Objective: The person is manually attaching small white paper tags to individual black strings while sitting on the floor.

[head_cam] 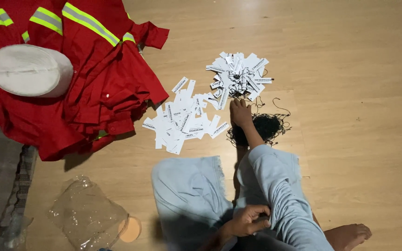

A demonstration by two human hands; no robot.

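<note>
The person sat on the wooden floor (350,69). The right hand (241,113) was stretched out to the middle of the frame, with its fingers pointing up the picture. It lay right at the edge of a messy clump of black string (267,126), between two heaps of white paper tags. One heap of plain tags (182,122) was just to its left. The other heap of tags with strings on them (238,74) was just above it. I could not tell if the fingers held a string or only touched the floor. The left hand (250,221) was low in the frame with its fingers curled, pinching the blue sleeve (280,186) of the other arm. Red work clothes (103,83) with shiny yellow stripes lay at the upper left, and a white round hat (29,69) sat on them. A clear plastic bag (87,216) lay at the lower left. A bare foot (350,234) showed at the lower right. I think the best way with such thin string was to pinch just one piece with two fingertips and pull slowly, so the clump did not come along.
</note>
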